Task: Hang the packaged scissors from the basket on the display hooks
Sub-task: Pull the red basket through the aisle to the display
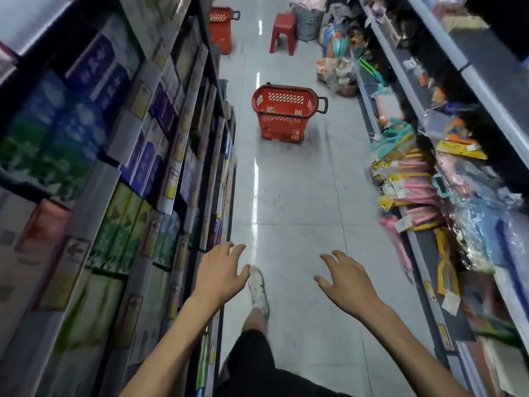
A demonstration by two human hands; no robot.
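A red plastic basket (284, 114) with a black handle stands on the aisle floor some way ahead of me; its contents are hidden by the wall. Packaged scissors (412, 179) with pink, teal and yellow handles hang in rows on the right-hand display. My left hand (221, 272) and my right hand (347, 277) are held out low in front of me over the floor, fingers spread and loose, holding nothing. Both hands are well short of the basket and apart from the display.
Shelves of boxed goods (114, 167) line the left side. The right shelf edge (429, 282) runs along the aisle. A second red basket (220, 27), a red stool (283, 31), a grey bin (309, 21) and bagged goods (337, 70) stand farther down. My foot (257, 290) is on the glossy tile floor.
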